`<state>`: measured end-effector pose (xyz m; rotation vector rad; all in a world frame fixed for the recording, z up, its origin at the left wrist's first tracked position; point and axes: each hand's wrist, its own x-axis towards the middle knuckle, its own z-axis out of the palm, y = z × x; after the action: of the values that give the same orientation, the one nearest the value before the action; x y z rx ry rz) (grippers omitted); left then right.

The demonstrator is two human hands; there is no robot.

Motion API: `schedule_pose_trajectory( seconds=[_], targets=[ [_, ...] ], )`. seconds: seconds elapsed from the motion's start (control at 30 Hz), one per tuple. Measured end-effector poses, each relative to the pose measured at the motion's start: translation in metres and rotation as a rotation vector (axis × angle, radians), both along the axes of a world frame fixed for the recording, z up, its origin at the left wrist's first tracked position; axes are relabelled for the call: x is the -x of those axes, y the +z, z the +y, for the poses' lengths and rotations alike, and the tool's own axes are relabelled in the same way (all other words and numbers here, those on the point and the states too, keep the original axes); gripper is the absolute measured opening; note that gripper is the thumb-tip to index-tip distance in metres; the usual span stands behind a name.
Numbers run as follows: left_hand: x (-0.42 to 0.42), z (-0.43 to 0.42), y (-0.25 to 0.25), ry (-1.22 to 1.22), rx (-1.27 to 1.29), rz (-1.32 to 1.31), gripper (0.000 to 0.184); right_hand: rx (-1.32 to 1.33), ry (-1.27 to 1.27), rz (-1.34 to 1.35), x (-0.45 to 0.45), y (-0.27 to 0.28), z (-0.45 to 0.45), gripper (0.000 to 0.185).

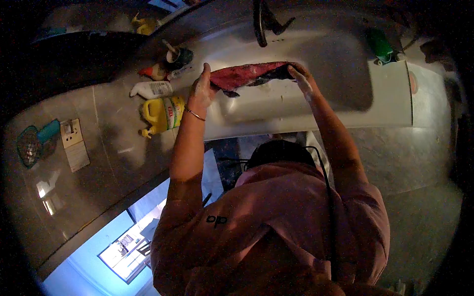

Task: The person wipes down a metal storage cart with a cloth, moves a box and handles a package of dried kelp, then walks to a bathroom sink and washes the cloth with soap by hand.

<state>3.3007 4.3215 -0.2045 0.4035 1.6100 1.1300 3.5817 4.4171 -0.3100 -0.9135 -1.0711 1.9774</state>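
Observation:
A red cloth [239,75] with dark patches hangs stretched between both hands above the sink basin. My left hand [201,89] grips its left end, thumb pointing up, with a thin bangle on the wrist. At the other end, my right hand [302,79] pinches the cloth's corner between thumb and fingers. Whitish suds or wet marks show on both hands. Below the cloth lies the pale sink [256,106], and a dark faucet [261,24] stands behind it.
Left of the sink stand a yellow jug [160,115], a white bottle [152,89], a red-capped bottle [155,72] and a dark cup [180,56]. Farther left are a green strainer [30,146] and a socket plate [74,143]. A green bottle [379,45] lies at the right rim.

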Motion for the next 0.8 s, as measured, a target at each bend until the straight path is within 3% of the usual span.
schedule_pose_trajectory(
  seconds=[0.03,0.1,0.17,0.27,0.37,0.4,0.47,0.5,0.57,0.6,0.63,0.67,0.7,0.73,0.77,0.8],
  targets=[
    [0.010,-0.002,-0.017,-0.102,-0.165,-0.248,0.061,-0.109,-0.012,-0.049,0.001,-0.014,0.002,0.034],
    [0.001,0.000,-0.015,-0.068,-0.146,-0.274,0.060,-0.216,-0.026,-0.101,0.001,-0.021,0.003,0.033],
    [-0.004,0.002,-0.016,-0.032,-0.129,-0.298,0.058,-0.440,-0.080,-0.541,0.002,-0.018,0.002,0.039],
    [-0.003,0.004,-0.025,-0.123,-0.181,-0.388,0.054,-0.377,-0.123,-0.373,0.017,-0.048,-0.011,0.038],
    [-0.025,0.006,-0.013,0.024,-0.021,-0.360,0.054,-0.279,-0.185,-0.118,0.037,-0.078,-0.025,0.036],
    [-0.029,0.005,-0.012,-0.023,-0.057,-0.315,0.055,-0.278,-0.187,-0.118,0.039,-0.064,-0.029,0.036],
    [-0.039,0.003,-0.014,-0.077,-0.090,-0.271,0.056,0.842,0.434,0.607,0.042,0.002,-0.040,0.037],
    [-0.043,0.002,-0.017,-0.049,-0.058,-0.226,0.053,0.841,0.429,0.609,0.047,0.027,-0.045,0.037],
    [-0.048,0.001,-0.020,-0.019,-0.031,-0.174,0.050,0.506,0.132,0.586,0.055,0.059,-0.048,0.032],
    [-0.050,-0.001,-0.020,-0.143,-0.117,-0.075,0.047,0.404,0.003,0.575,0.067,0.026,-0.043,0.028],
    [-0.055,-0.002,-0.014,-0.266,-0.203,0.026,0.044,0.404,0.005,0.578,0.070,0.027,-0.042,0.028],
    [-0.064,-0.002,-0.011,-0.166,-0.209,-0.175,0.039,0.318,-0.063,0.523,0.073,0.028,-0.041,0.028],
    [-0.067,-0.002,-0.014,-0.166,-0.210,-0.174,0.039,0.233,-0.131,0.468,0.077,0.030,-0.041,0.028],
    [-0.070,-0.001,-0.017,0.004,-0.122,-0.214,0.034,0.232,-0.128,0.468,0.082,0.033,-0.043,0.028],
    [-0.073,0.001,-0.021,0.175,-0.034,-0.254,0.030,0.035,-0.138,0.231,0.088,0.036,-0.045,0.027],
    [-0.076,0.003,-0.027,0.179,-0.037,-0.254,0.030,-0.160,-0.147,-0.007,0.095,0.040,-0.047,0.026]
  ],
)
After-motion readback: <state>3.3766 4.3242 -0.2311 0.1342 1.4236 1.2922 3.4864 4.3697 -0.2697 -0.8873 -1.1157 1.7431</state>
